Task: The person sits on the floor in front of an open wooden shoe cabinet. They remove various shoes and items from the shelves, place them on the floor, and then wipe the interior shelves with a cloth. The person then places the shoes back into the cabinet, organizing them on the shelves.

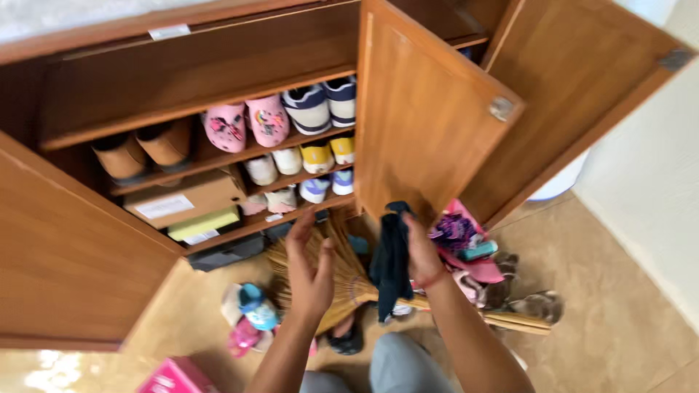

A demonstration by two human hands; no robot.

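Before the open wooden shoe cabinet [218, 80], I watched my right hand [422, 255] grip a dark, limp cloth [391, 262] hanging in folds just below the cabinet's middle door, while my left hand [309, 273] hovered open-fingered over a straw broom [342, 269].

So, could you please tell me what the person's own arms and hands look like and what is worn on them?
Both forearms are bare, with no sleeves in view. The left hand wears no glove, and no ring or watch can be made out on it. The right hand is ungloved too, with a thin reddish band around its wrist. The picture is blurred, so finer details cannot be told.
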